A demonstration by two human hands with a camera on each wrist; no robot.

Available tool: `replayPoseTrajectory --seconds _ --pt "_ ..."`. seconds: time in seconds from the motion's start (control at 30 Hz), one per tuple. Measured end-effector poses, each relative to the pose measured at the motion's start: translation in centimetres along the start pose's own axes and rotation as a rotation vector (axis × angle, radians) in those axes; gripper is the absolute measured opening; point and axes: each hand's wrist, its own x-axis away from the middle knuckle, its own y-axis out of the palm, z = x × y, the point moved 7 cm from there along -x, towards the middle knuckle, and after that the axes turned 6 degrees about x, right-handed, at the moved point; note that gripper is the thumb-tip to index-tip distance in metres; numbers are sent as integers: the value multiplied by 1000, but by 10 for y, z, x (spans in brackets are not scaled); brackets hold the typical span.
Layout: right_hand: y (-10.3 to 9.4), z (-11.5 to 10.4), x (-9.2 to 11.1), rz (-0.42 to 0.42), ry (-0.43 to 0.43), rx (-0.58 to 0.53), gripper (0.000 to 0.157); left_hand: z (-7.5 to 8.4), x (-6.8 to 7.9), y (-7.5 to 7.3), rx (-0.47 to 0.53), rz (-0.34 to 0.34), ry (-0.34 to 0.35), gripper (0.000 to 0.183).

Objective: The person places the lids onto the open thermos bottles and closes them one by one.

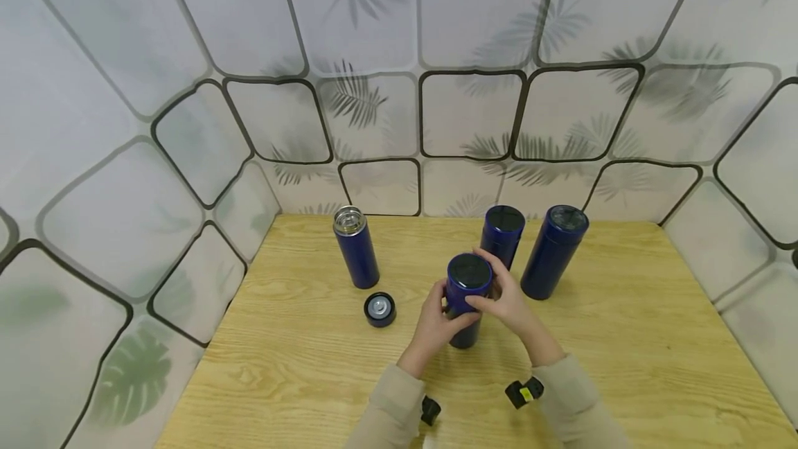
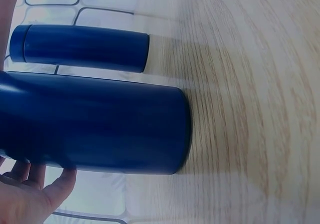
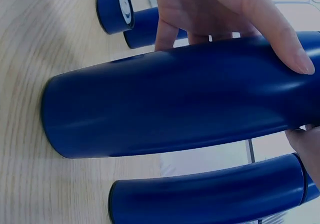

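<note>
A dark blue thermos (image 1: 464, 332) with its black-topped lid (image 1: 470, 271) on stands upright on the table, between both hands. My left hand (image 1: 434, 324) grips it from the left, thumb across the front. From the right, my right hand (image 1: 508, 300) holds its upper part around the lid, thumb in front. The left wrist view has the thermos body (image 2: 100, 124) large, its base on the wood. In the right wrist view the same thermos (image 3: 170, 99) hides part of the left fingers.
Left of the hands stands an uncapped thermos (image 1: 358, 255) with a steel mouth, a loose lid (image 1: 379, 309) lying upside down before it. Two capped thermoses, one behind (image 1: 503, 234) and one to the right (image 1: 555, 255), stand near the patterned fabric wall (image 1: 461, 116). All are on the wooden table (image 1: 280, 366).
</note>
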Motion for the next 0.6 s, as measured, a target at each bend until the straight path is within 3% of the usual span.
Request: replayPoseTrajectory --seconds 0.2,0.33,0.4,0.5,0.6 --pt "-2 6 0 34 80 45 72 1 0 0 1 -1 6 56" --pt "-1 5 1 140 170 151 74 1 0 0 -6 9 4 56" --pt "0 4 2 206 200 235 77 -10 -2 0 -15 14 8 56" --pt "1 4 4 278 218 337 79 -22 -5 2 -32 19 14 56" --pt "2 6 5 279 187 343 79 -17 -4 1 -37 21 37 55"
